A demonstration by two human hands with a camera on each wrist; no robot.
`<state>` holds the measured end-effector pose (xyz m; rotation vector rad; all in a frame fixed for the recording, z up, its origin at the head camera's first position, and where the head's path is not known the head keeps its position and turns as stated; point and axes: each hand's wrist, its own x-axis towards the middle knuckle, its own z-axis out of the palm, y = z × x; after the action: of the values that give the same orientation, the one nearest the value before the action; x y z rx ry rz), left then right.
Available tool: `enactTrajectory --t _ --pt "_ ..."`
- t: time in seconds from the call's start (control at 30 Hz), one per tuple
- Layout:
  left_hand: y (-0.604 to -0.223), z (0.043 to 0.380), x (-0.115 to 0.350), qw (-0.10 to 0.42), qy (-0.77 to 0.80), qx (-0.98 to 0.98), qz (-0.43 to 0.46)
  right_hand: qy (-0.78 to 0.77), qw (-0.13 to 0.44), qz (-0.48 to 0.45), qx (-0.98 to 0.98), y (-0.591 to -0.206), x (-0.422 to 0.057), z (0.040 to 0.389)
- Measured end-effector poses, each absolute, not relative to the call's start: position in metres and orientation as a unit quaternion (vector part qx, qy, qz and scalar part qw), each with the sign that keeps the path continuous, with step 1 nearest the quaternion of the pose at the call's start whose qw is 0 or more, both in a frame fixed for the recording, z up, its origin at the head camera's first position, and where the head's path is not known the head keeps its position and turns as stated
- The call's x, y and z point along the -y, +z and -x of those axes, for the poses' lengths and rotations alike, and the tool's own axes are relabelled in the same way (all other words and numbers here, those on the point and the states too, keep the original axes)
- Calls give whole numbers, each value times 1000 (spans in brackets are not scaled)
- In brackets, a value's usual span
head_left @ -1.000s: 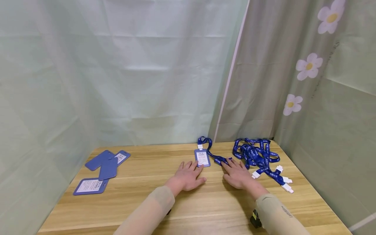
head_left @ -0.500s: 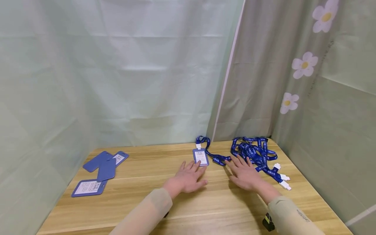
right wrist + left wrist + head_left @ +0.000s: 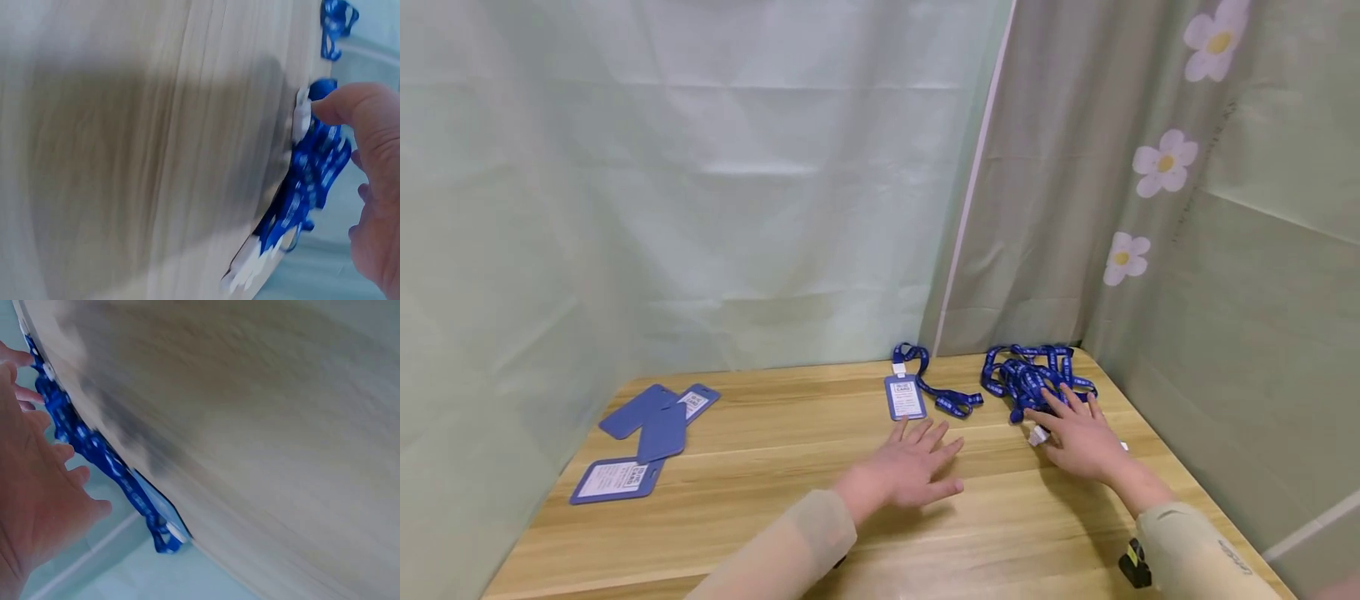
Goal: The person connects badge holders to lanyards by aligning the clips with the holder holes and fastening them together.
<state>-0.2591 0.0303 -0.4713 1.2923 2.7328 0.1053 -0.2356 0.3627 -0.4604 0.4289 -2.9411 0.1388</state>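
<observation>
In the head view my left hand (image 3: 904,473) is spread out just in front of a blue badge holder (image 3: 906,397) with a white printed card, holding nothing. That holder is clipped to a blue printed lanyard (image 3: 953,400) that trails to the right. My right hand (image 3: 1082,437), fingers spread, is over the near side of a tangled pile of blue lanyards (image 3: 1030,379). It partly hides the white plastic clips. In the right wrist view the thumb (image 3: 344,103) overlaps a white clip (image 3: 302,117) at the pile's edge.
Several blue badge holders (image 3: 662,432) lie overlapping at the left of the wooden table (image 3: 760,517), some face down, others showing white cards. Pale curtains (image 3: 775,208) close off the back and both sides, right behind the lanyards.
My right hand has moved right from the clipped lanyard's end to the lanyard pile. The left hand has drawn back slightly from the badge holder. The head view has shifted slightly right.
</observation>
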Motion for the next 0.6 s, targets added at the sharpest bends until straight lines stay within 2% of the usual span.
enactTrajectory --t 0.33,0.6 --pt "-472 244 -56 54 27 -886 -459 47 108 -138 983 -465 -383 236" --pt "-479 234 -79 59 20 -884 -463 45 85 -137 986 -468 -376 245"
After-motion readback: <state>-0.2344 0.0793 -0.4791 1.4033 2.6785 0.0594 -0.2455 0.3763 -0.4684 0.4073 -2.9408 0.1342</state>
